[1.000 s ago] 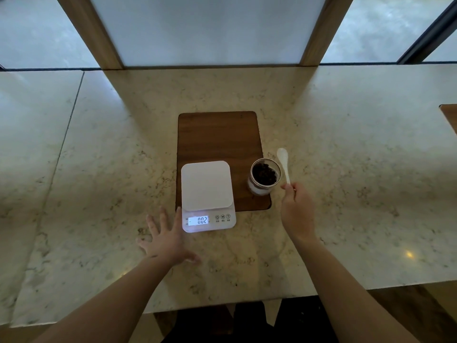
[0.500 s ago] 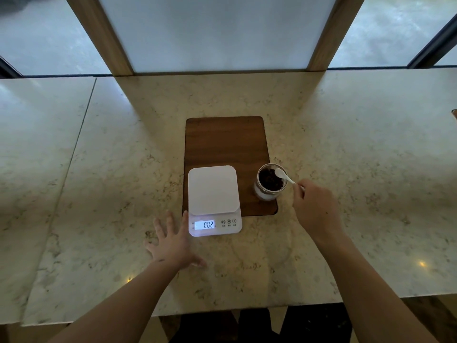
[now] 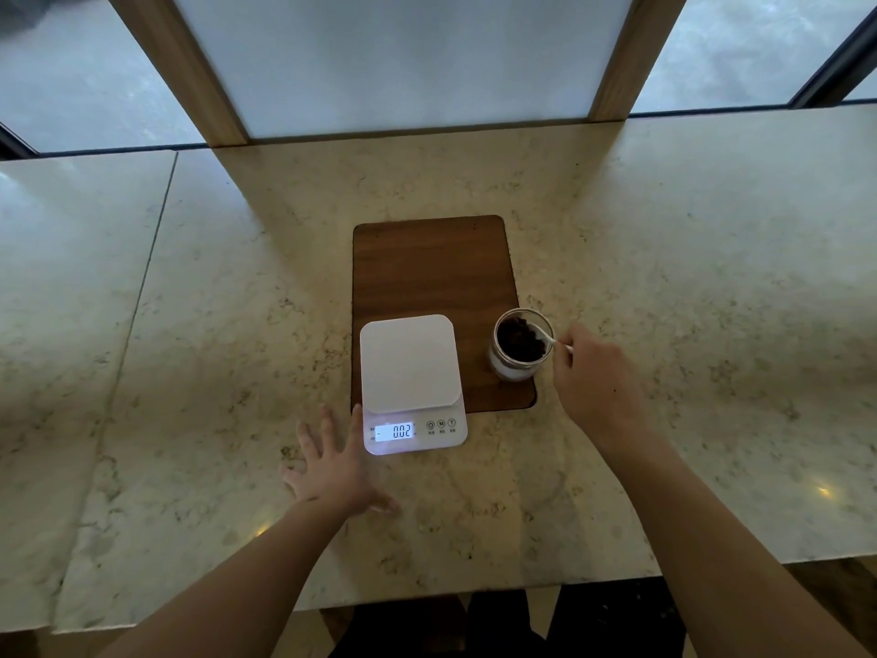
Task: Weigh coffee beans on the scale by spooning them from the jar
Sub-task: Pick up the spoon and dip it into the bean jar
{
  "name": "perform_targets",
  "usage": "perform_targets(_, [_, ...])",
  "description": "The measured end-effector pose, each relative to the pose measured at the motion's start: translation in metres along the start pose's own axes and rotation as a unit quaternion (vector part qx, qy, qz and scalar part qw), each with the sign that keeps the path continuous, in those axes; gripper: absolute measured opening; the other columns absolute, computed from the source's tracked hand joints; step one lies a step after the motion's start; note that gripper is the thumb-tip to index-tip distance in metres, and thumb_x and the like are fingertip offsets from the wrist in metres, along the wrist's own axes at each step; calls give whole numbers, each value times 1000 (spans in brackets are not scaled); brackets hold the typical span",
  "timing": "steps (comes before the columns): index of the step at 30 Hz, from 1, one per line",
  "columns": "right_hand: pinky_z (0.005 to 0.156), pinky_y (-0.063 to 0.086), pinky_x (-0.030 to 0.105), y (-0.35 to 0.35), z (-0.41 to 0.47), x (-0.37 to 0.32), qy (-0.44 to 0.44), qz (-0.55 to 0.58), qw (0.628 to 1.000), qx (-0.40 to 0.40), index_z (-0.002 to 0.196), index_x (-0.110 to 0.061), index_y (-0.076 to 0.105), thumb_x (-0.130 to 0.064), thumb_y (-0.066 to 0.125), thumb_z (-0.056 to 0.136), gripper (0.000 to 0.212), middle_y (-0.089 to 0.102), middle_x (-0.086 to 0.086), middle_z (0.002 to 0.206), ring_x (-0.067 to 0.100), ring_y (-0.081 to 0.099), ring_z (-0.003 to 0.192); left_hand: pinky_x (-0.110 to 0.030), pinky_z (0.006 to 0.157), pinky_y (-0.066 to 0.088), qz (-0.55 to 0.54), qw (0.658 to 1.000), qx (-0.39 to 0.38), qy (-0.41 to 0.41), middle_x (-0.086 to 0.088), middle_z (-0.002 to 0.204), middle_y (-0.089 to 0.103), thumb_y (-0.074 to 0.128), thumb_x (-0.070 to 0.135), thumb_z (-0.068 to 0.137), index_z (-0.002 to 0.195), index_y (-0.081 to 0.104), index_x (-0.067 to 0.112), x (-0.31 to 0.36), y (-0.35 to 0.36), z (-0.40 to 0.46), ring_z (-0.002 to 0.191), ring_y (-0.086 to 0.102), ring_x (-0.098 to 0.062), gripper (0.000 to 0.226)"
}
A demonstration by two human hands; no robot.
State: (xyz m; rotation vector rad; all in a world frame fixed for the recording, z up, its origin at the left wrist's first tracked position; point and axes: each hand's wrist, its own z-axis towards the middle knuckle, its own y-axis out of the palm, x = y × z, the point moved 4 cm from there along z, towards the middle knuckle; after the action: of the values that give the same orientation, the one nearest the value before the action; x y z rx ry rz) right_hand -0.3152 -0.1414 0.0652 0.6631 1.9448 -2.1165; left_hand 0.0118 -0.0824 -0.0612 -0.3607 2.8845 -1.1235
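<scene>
A white digital scale [image 3: 409, 368] sits on the near left part of a dark wooden board [image 3: 434, 273], its platform bare and its lit display reading 0.02. To its right on the board stands an open glass jar [image 3: 520, 345] holding dark coffee beans. My right hand [image 3: 593, 379] pinches the handle of a small white spoon [image 3: 550, 338], whose bowl dips into the jar's mouth among the beans. My left hand [image 3: 334, 467] lies flat with fingers spread on the marble counter, just left of the scale's front corner.
The marble counter [image 3: 688, 287] runs wide to both sides, with a seam at the left. Wooden window posts [image 3: 626, 54] and glass panes rise along the far edge. The counter's near edge is just below my forearms.
My right hand swung the spoon from upright beside the jar down into the jar's mouth. The left hand stayed flat by the scale. The view shifted slightly.
</scene>
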Motion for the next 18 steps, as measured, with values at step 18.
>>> perform_targets(18, [46, 49, 30, 39, 1, 28, 290, 325, 897, -72, 85, 0, 60, -17, 51, 102, 26, 70, 10, 63, 7, 55, 40, -80, 109, 7, -4, 1000, 6, -3, -4, 152, -50, 84, 81, 36, 137, -46, 46, -3, 5, 9, 136, -45, -42, 168])
